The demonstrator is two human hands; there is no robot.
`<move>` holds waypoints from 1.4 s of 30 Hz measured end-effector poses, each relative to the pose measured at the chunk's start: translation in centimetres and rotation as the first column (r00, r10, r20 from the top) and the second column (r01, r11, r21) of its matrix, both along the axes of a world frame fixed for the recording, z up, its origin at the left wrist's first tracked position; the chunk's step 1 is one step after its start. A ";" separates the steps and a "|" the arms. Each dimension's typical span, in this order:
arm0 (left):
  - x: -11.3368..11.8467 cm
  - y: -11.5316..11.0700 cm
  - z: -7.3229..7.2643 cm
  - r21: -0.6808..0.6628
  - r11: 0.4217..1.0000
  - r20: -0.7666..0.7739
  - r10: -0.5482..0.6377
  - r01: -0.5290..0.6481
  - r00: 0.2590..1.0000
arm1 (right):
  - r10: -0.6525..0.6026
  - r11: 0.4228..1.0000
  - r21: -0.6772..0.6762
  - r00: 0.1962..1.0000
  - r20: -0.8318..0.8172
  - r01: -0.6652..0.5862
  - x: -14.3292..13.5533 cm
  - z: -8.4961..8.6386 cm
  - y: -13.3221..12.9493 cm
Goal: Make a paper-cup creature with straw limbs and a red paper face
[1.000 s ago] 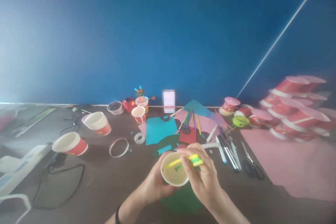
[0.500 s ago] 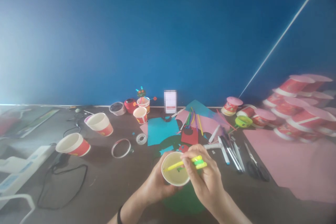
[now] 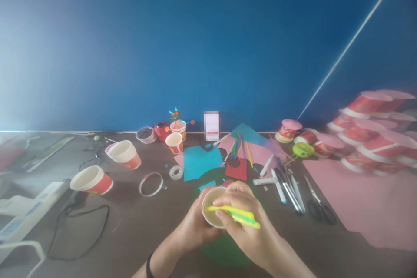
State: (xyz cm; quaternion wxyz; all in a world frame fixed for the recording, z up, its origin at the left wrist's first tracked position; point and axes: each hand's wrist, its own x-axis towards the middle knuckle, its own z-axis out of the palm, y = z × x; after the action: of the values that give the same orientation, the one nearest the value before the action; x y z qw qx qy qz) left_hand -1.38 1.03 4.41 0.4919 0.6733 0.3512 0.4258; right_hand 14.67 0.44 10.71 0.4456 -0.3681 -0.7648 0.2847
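Observation:
My left hand (image 3: 193,220) is wrapped around a white paper cup (image 3: 212,219) near the table's front, its open mouth tilted toward me. Between the fingertips of my right hand (image 3: 256,226) are yellow and green straws (image 3: 241,216). One yellow end reaches into the cup at its left inner wall, near a small dark spot. I cannot tell whether the tip passes through the wall. Green paper (image 3: 228,252) lies beneath both hands, and a red paper cutout (image 3: 229,183) shows just behind the cup.
To the left stand paper cups (image 3: 93,180), a tape roll (image 3: 176,172) and a power strip (image 3: 31,213). Markers (image 3: 288,191) and scissors (image 3: 317,206) lie to the right, beside pink paper (image 3: 361,204) and stacked red cups (image 3: 374,134). Loose straws (image 3: 249,154) lie behind.
My right hand has moved slightly left over the cup. The straws now slope down to the right, where before their outer ends pointed up to the right.

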 end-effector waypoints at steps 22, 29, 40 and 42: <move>-0.2 0.3 0.3 -0.167 0.983 0.115 -0.061 0.080 0.991 | 0.073 0.997 -0.046 0.985 0.158 -0.066 0.4 1.1 -0.3; -0.4 0.2 -0.1 -0.179 0.983 0.111 -0.013 0.032 0.994 | 0.052 0.999 -0.010 0.986 0.159 -0.051 0.1 1.2 -0.4; 0.1 0.3 -0.2 -0.241 0.954 0.260 -0.112 0.177 0.959 | -0.007 1.000 0.013 0.993 0.121 0.005 -0.2 1.4 0.1; 0.0 0.3 -0.3 -0.231 0.961 0.296 -0.081 0.154 0.952 | -0.083 0.996 0.028 0.991 0.100 0.081 -0.2 0.8 0.2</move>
State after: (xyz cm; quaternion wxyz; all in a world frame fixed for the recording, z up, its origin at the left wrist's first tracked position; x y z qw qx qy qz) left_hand -1.34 1.34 4.13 0.6431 0.5572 0.2871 0.4399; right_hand 14.43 0.62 11.49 0.4218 -0.4079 -0.7740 0.2380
